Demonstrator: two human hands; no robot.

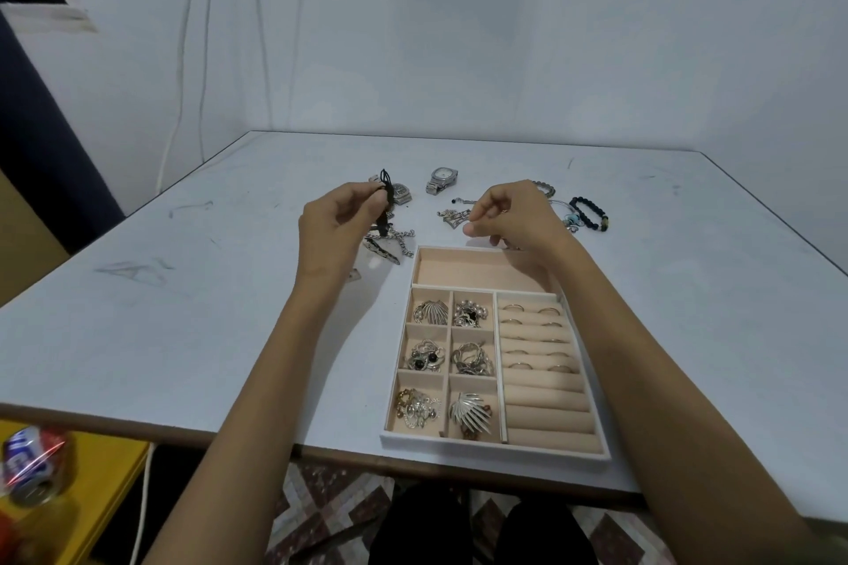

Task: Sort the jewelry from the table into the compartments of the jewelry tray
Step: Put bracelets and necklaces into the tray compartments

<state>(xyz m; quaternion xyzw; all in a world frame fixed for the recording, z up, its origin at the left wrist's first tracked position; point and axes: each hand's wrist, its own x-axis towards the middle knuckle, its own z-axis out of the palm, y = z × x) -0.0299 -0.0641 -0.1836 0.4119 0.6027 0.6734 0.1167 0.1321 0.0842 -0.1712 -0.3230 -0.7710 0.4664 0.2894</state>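
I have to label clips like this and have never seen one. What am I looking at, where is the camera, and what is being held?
There is no machine here. This is one picture from a camera worn on a person's head, looking down at their two bare hands. The left hand pinches a black cord lifted above the table. The right hand hovers with curled fingers over the far end of the tray. Whether it holds anything is too small to tell. The tray's small compartments hold brooches, and its padded rolls hold rings. Beyond the tray lie a watch, a beaded bracelet and chains, not yet sorted.
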